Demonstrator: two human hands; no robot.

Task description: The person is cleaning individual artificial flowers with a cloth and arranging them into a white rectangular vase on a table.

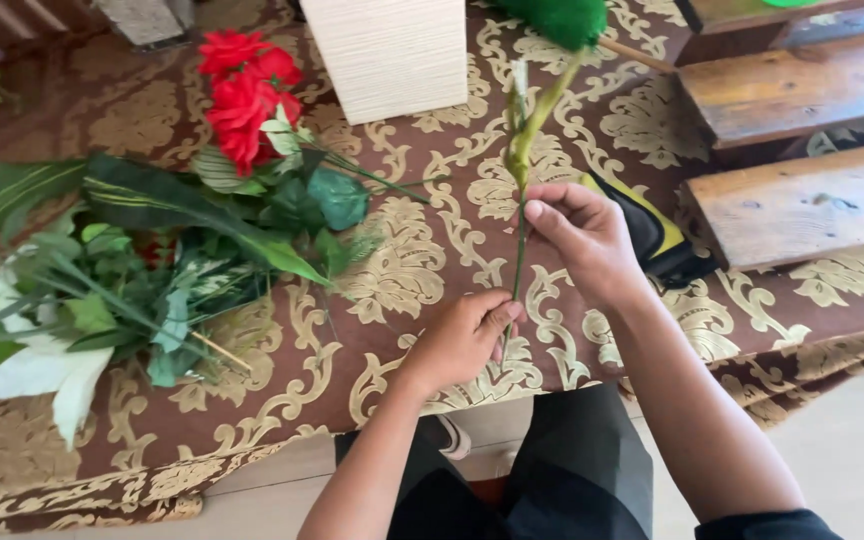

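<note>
A long thin green artificial stem [520,240] stands nearly upright over the brown and gold patterned cloth [422,250]. Its top carries yellow-green buds [524,130] and reaches a fuzzy green tuft [560,20] at the upper edge. My right hand [582,240] pinches the stem at its middle. My left hand [462,335] grips the stem's lower end, fingers curled around it.
A heap of artificial flowers lies left: red blooms [244,85], dark green leaves [192,230], white petals [22,360]. A white ribbed box [387,55] stands at the top middle. Wooden planks [802,100] lie at right, with a black and yellow thing [657,235] beside them.
</note>
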